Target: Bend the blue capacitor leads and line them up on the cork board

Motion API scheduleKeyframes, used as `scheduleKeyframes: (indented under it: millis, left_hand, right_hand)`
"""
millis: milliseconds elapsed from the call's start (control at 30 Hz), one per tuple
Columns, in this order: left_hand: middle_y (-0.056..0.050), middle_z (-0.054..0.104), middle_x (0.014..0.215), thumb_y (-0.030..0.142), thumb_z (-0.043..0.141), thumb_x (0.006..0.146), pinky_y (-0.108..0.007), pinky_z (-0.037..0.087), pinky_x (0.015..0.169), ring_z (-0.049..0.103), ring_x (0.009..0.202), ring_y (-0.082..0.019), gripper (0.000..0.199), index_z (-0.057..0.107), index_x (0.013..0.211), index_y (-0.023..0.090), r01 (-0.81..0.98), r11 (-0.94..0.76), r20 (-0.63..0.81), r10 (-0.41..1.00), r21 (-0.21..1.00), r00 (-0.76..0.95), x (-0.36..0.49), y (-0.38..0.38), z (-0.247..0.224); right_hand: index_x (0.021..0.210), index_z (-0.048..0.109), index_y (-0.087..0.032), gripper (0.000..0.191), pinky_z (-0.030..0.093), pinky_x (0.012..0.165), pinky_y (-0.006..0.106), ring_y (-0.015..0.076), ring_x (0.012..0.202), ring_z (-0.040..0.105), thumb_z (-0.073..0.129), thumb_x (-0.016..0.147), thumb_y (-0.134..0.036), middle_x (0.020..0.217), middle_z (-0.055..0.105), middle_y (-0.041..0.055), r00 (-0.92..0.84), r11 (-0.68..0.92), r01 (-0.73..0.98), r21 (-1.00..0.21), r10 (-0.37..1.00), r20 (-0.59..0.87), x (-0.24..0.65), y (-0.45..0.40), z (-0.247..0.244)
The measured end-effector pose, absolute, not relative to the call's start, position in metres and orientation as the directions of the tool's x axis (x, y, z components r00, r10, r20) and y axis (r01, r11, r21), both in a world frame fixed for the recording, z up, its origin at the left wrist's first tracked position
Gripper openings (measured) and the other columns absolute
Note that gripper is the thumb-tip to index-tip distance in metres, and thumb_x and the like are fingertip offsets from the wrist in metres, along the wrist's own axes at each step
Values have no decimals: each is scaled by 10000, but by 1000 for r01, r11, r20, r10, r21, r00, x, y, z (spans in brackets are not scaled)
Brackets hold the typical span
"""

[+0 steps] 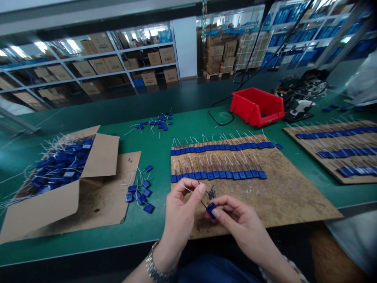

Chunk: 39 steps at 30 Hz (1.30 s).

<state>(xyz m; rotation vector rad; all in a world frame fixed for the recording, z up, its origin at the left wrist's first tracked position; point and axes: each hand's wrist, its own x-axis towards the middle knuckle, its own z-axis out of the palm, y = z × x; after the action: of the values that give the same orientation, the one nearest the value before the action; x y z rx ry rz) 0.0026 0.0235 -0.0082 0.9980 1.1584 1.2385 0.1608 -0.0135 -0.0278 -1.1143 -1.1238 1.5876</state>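
Note:
Between the thumb and fingers of my right hand [238, 216] is a small blue component [211, 210]. My left hand [184, 208] pinches its thin wire leads, up and to the left of the blue body. Both hands are over the near left part of a brown board [282, 192]. Two rows of similar blue parts lie on that board, a far row [220, 147] and a nearer row [219, 174], their leads pointing away from me. Some short dark pieces [211, 193] show just behind my fingers.
On the left, an open cardboard box [100, 155] holds many blue parts. Loose blue parts lie beside it [141, 193] and farther back [161, 122]. A red bin [250, 106] stands at the back. Another filled board [332, 157] lies right, near a person's leg [330, 251].

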Motion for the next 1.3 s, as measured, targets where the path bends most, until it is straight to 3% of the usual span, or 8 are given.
scheduleKeyframes:
  millis: [267,367,567,733,900,1033,1133,1300]
  left_hand:
    - [6,647,925,389,782,831,-160,481,792,585,865,-87,253,652,894,181,-230,255,-234,966,939,113,16,9,-15]
    - [10,653,963,402,754,853,-136,473,802,581,891,-78,251,663,981,206,-219,203,-196,979,954,53,15,15,-12]
    - [17,626,836,415,724,874,-136,455,737,550,794,-72,254,650,846,174,-149,201,-193,979,968,66,16,14,-14]
    - [-6,666,1053,413,687,899,-148,484,824,597,948,-91,253,679,1058,217,-166,238,-226,970,957,89,20,11,-18]
    - [-4,664,1077,437,722,868,-182,472,909,599,1008,-109,269,674,1017,218,-49,201,-190,968,978,165,18,17,-17]
    - [-29,645,1208,498,673,878,-217,467,934,600,1066,-131,455,567,1240,244,-17,232,-229,966,972,123,12,19,-16]
    - [-35,657,1164,515,677,864,-220,463,943,597,1081,-140,462,566,1204,224,-17,244,-242,967,969,83,6,17,-19]
    - [-32,648,1162,538,688,850,-227,460,938,593,1106,-149,476,562,1184,223,31,258,-259,957,966,127,3,12,-27]
  right_hand:
    - [1025,685,-226,209,532,803,255,145,848,692,671,947,-419,891,749,1,-181,-136,-109,-985,977,-115,164,-11,-27]
    - [1034,683,-219,212,528,817,256,147,869,698,678,943,-410,914,756,10,-160,-158,-96,-983,977,-141,164,-13,-26]
    - [1014,683,-208,216,543,823,289,174,880,708,681,935,-408,942,760,27,-138,-136,-64,-989,982,-126,166,-13,-27]
    - [1028,678,-203,235,555,777,289,173,848,701,682,933,-417,921,753,29,-142,-155,-106,-982,980,-139,166,-11,-30]
    - [974,675,-192,223,539,815,304,180,870,695,702,917,-407,924,743,37,-103,-122,-93,-988,988,-113,173,-7,-28]
    - [990,680,-192,320,535,778,317,187,821,670,693,897,-498,920,730,52,278,-21,227,-974,959,44,214,8,-39]
    - [1023,692,-178,383,524,726,349,213,766,654,637,906,-539,914,727,82,537,-127,569,-812,805,251,263,20,-52]
    - [915,754,-162,366,465,756,418,282,741,631,631,876,-504,787,730,117,577,-285,717,-637,755,311,315,36,-70]
